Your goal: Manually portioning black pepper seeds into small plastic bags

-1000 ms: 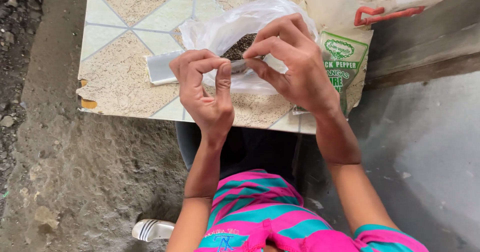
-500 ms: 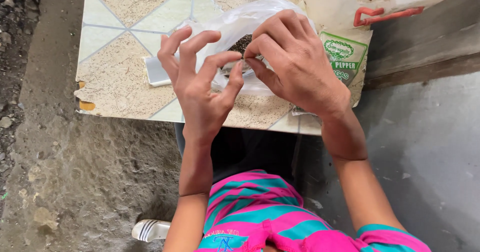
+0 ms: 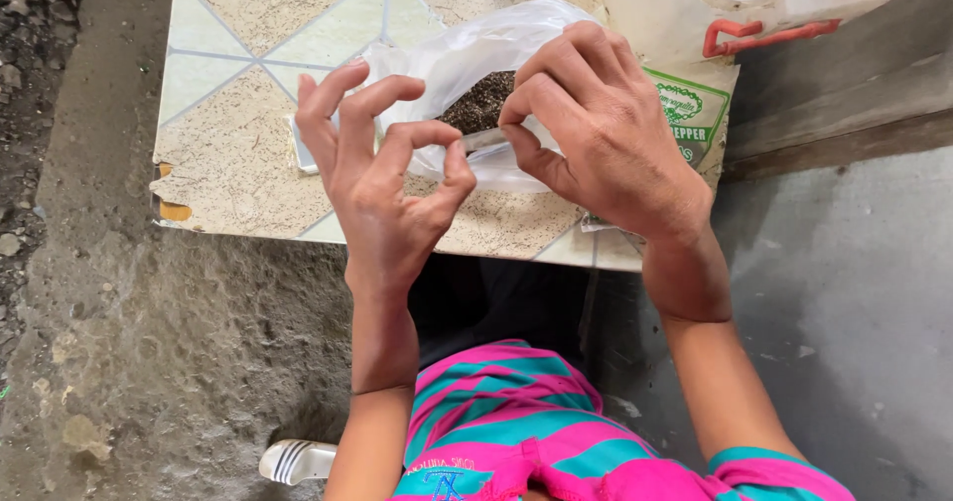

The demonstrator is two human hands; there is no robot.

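Both hands pinched a thin clear plastic bag (image 3: 467, 64) of dark grains: left hand (image 3: 382, 188) and right hand (image 3: 596, 134) gripped its mouth. It looked soft, light and slippery, best held by the bunched film.

Both hands (image 3: 382, 188) (image 3: 606, 134) pinch clear bag (image 3: 467, 59) of dark grains (image 3: 479, 104) over tiled table (image 3: 238, 163).
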